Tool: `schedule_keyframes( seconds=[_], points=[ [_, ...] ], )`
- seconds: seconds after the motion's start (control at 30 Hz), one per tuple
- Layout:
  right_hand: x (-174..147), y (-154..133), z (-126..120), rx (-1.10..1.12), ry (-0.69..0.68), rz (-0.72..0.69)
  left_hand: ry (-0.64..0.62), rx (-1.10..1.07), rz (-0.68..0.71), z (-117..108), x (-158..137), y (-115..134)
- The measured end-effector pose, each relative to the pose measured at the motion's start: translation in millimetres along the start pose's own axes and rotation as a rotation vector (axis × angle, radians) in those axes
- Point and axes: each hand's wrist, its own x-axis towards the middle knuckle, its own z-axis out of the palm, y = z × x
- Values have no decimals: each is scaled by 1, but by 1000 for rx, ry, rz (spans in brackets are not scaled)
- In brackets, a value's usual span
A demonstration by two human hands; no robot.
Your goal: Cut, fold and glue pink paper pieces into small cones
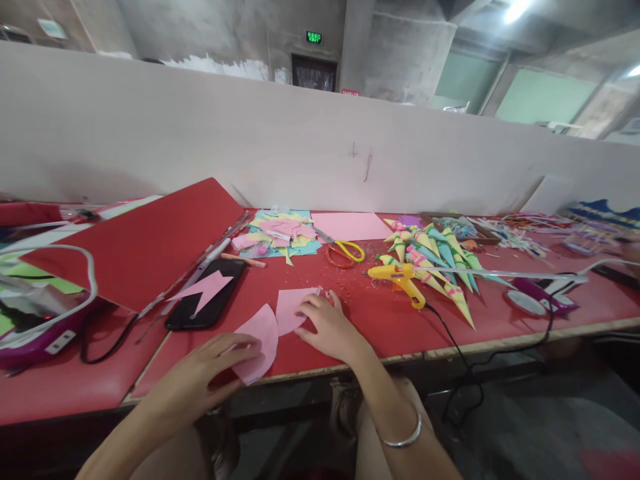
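My left hand point(200, 367) grips a fan-shaped pink paper piece point(264, 340) with a rounded edge, its fingers on top and thumb below, at the table's front edge. Just to the right, a second pink paper piece point(287, 308) lies on the red table, its corner close to the first. My right hand point(327, 327) is on this second piece, fingers curled and thumb at its right side, partly covering it. A silver bangle point(404, 437) circles my right wrist. Left of the pieces, a jagged pink offcut point(207, 291) lies across a black phone point(200, 313).
A yellow glue gun point(400, 280) with a black cord lies right of my hands, by a pile of small decorated cones point(445, 253). Scissors point(345, 252) and paper scraps point(280, 233) are behind. A red board point(165, 240) leans at left; a white partition point(250, 133) stands behind.
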Motion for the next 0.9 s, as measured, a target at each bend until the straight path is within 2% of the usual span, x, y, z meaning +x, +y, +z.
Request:
schedule_keyframes(
  seconds=[0.07,0.13,0.2,0.27,0.33,0.43,0.57,0.67,0.73,0.8,0.9],
  points=[
    [0,0,-2,9,46,11,43,-3,5,-3,3,2],
    [-1,-3,-6,73,104,-7,143,3,-51,-9,9,9],
    [-2,-7,-12,208,146,-72,263,-3,-114,-17,19,22],
    [-3,-12,-18,367,163,-138,324,-42,-78,-25,33,39],
    [-3,-14,-22,496,180,-140,332,-72,-27,-31,47,54],
    [-1,-11,-23,660,200,-55,332,-158,-36,-35,65,69],
    [2,1,-23,941,284,70,314,-399,-106,-33,74,68],
    [3,9,-24,1039,335,161,262,-475,-106,-24,74,62],
    [1,12,-26,1041,338,168,310,-384,-50,-15,74,59],
    [-5,12,-30,949,393,152,400,-170,39,-7,73,57],
    [-21,6,-37,562,591,125,442,212,190,4,73,57]
  ],
)
